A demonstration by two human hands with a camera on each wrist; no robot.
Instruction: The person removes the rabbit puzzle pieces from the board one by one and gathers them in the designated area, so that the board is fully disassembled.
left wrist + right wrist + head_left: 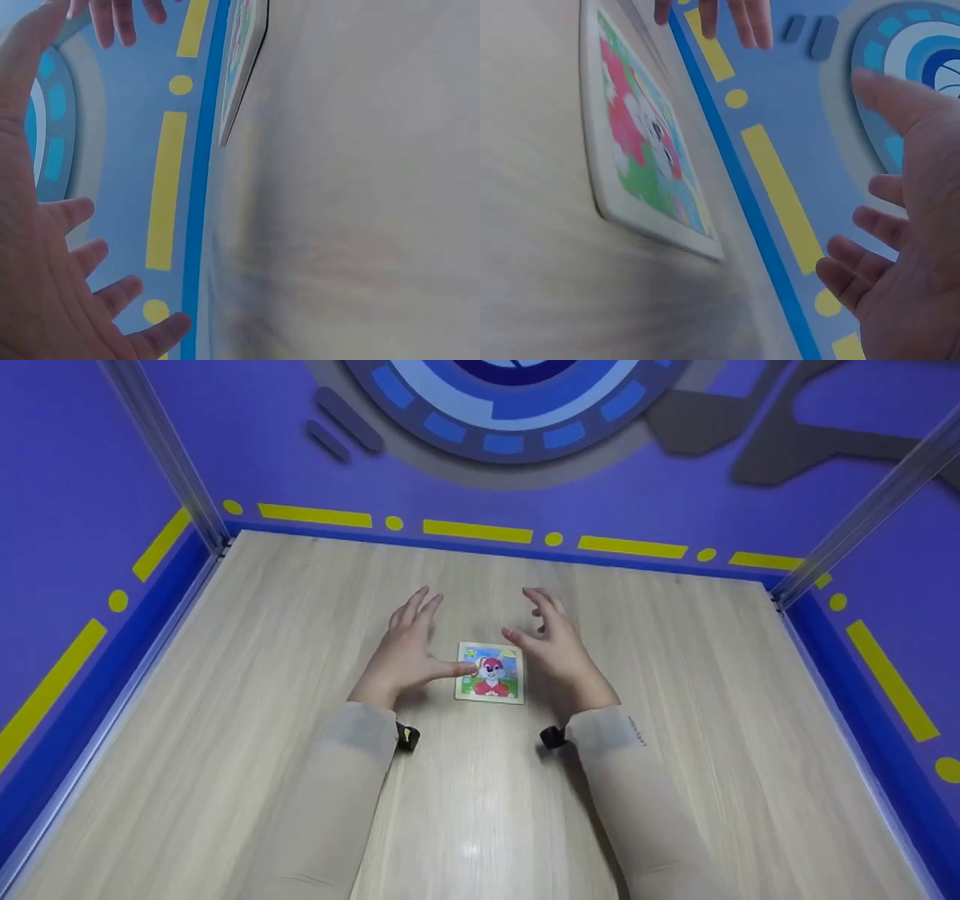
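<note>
A small square picture puzzle (501, 690) with a pale border lies flat on the wooden table (465, 810), showing a red and white cartoon rabbit. To its left is my left hand (405, 656), fingers spread, its thumb overlapping the picture's left edge in the head view. My right hand (559, 652) hovers at the right side with thumb and fingers apart. Both palms face each other across the puzzle, and neither hand holds anything. From the right wrist view the puzzle (645, 142) appears as a thin board with a raised rim, beside the right hand (915, 225).
A purple back wall (480, 502) with yellow dashes closes off the table's far edge. Side panels with metal posts (161, 450) stand at left and right. Each wrist carries a small black camera (407, 737) below the sleeve cuff.
</note>
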